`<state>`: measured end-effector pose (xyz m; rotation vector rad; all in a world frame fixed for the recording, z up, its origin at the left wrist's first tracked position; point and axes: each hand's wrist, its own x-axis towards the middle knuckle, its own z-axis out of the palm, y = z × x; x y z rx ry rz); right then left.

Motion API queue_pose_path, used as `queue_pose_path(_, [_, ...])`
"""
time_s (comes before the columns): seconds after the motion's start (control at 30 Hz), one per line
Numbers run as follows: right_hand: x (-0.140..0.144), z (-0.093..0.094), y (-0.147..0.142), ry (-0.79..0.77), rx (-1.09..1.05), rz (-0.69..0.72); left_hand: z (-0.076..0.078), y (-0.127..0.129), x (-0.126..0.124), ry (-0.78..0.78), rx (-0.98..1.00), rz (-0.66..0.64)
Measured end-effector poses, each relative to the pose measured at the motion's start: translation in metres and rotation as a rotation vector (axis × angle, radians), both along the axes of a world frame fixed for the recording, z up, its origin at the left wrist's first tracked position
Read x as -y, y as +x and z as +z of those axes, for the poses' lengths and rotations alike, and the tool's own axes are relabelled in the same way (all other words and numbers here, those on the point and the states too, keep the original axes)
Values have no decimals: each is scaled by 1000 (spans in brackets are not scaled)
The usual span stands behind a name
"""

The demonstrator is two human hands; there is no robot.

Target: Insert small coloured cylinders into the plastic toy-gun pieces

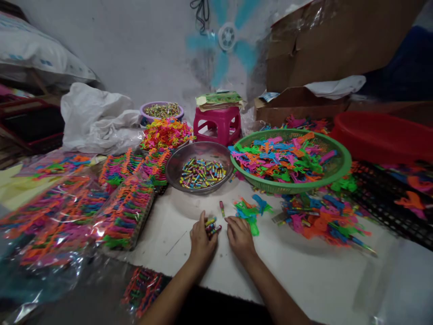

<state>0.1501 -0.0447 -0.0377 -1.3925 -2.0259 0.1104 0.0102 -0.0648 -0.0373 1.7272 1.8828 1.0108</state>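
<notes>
Plastic tubes (210,224) bunched in clenched left hand (200,239); right hand (239,235) empty, fingers loose; steel bowl (199,168) just beyond remains well stocked.

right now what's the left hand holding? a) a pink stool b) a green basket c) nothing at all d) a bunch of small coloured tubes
d, the left hand is closed around a bunch of small coloured tubes whose ends stick out past the fingers, while the green basket and the pink stool sit untouched further back.
</notes>
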Motion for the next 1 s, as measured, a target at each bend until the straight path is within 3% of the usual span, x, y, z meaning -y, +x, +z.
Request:
queue_pose_path(0.23, [-50, 15, -19, -117, 246, -113, 0, -24, 2, -12, 403, -74])
queue_pose_path(0.37, [-57, 14, -11, -164, 251, -126, 7, -37, -7, -73, 264, -25])
queue_pose_path(0.53, [-38, 22, 2, -198, 192, -106, 20, -37, -22, -247, -90, 70])
queue_pose_path(0.67, [3, 14, 3, -242, -13, -125, 29, -26, -23, -398, -251, 21])
queue_pose_path(0.83, [38, -7, -4, -194, -36, -72, 34, -21, -23, -462, -244, 0])
queue_pose_path(1.0, [26, -5, 0, -93, -72, 55, 34, -31, -28, -470, -162, 17])
